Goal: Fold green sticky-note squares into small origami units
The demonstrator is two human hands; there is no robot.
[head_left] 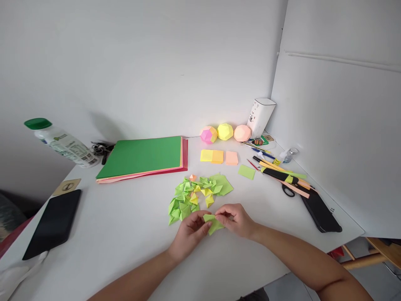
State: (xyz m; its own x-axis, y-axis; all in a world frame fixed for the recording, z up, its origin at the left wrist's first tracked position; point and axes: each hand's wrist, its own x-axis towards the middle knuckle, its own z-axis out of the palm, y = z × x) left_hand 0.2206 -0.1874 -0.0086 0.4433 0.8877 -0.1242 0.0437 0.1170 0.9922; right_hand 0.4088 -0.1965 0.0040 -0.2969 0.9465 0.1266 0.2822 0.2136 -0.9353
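Observation:
Both my hands meet over a white table (125, 225), pinching one small green folded paper piece (213, 223). My left hand (189, 234) grips its left side with fingers curled. My right hand (236, 219) pinches its right edge. Just beyond them lies a pile of folded green and yellow paper pieces (197, 192). Behind that sit sticky-note pads in yellow, orange and pink (218, 156), plus a loose green note (246, 172).
A stack of coloured paper with green on top (144, 156) lies at the back left. Three paper polyhedra (224, 132) stand by the wall beside a white container (260, 117). Pens, scissors and a black case (319, 211) fill the right. A bottle (62, 144) and black tablet (53, 223) are at the left.

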